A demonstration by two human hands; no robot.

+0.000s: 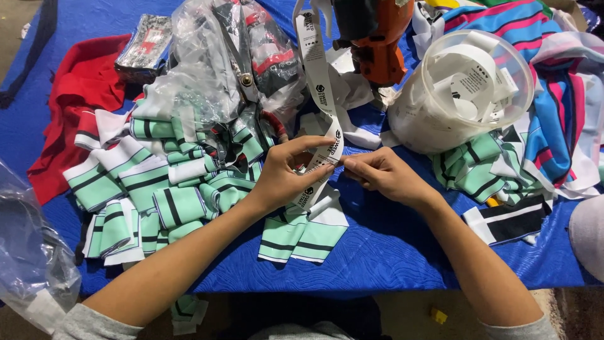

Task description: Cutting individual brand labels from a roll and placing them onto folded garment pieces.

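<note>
At the centre of the frame my left hand (283, 173) and right hand (384, 175) both pinch a white printed label strip (321, 94), which runs up toward the top middle, above mint-striped fabric pieces (157, 189) on the blue table (390, 252).

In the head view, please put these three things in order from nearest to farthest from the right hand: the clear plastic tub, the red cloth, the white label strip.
Measured from the right hand:
1. White label strip: its lower end is pinched in the fingers of both hands, at the centre.
2. Clear plastic tub: up and to the right, lying on its side.
3. Red cloth: far across the blue table, at the left edge.
</note>
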